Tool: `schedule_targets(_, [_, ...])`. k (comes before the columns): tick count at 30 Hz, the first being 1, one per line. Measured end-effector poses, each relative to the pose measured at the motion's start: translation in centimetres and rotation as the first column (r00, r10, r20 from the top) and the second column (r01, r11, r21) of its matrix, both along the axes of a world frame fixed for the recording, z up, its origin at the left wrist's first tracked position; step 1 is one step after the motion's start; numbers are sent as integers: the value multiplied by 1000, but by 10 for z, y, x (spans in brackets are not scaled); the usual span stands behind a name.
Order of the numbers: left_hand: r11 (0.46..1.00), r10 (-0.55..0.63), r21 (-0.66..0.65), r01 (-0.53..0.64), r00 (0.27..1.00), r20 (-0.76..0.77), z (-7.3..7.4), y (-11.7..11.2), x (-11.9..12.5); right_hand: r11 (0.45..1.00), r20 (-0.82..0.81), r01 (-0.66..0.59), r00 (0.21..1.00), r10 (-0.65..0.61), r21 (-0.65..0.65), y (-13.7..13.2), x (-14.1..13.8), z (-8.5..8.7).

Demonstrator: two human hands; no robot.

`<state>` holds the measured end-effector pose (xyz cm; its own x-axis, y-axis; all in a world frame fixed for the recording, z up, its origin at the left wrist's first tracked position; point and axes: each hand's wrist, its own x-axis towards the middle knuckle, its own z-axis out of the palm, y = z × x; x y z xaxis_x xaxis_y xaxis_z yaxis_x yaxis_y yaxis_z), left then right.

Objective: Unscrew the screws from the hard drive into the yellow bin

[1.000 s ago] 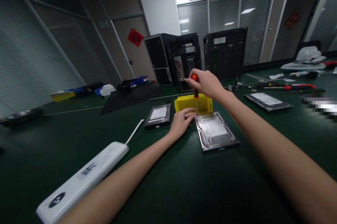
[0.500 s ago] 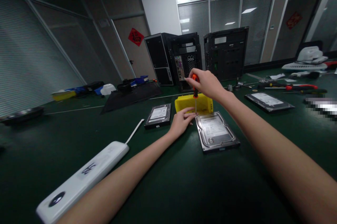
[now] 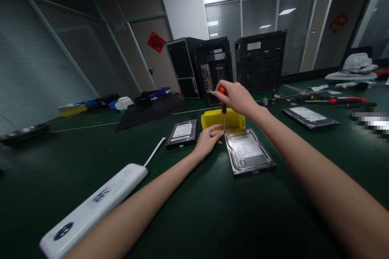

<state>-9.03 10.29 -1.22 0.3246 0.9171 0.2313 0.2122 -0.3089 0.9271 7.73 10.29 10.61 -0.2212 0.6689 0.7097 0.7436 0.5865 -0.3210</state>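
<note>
My right hand (image 3: 234,96) is closed around the red and black handle of a screwdriver (image 3: 224,108), held upright with its thin shaft pointing down. The tip meets the far left corner of a silver hard drive (image 3: 247,150) lying label side up on the dark green table. My left hand (image 3: 207,140) rests beside that corner, its fingertips pinched together at the screwdriver's tip. What those fingers hold, if anything, is too small to make out. Just behind the drive stands a yellow plastic bin (image 3: 209,120).
A second hard drive (image 3: 182,132) lies left of my left hand, and a third drive (image 3: 308,117) sits to the right. A white power strip (image 3: 100,202) lies beside my left forearm. Black computer cases (image 3: 259,62) stand at the back. Tools (image 3: 337,99) lie far right.
My right hand and the screwdriver handle have shifted very slightly left, and the grip on the handle has turned a little. The hard drive and left hand stay in place.
</note>
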Motion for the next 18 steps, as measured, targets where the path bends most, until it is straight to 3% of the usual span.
schedule_targets(18, [999, 22, 43, -20, 999, -49, -1, 0, 0, 1000, 33, 19, 999, -19, 2, -2, -1, -1])
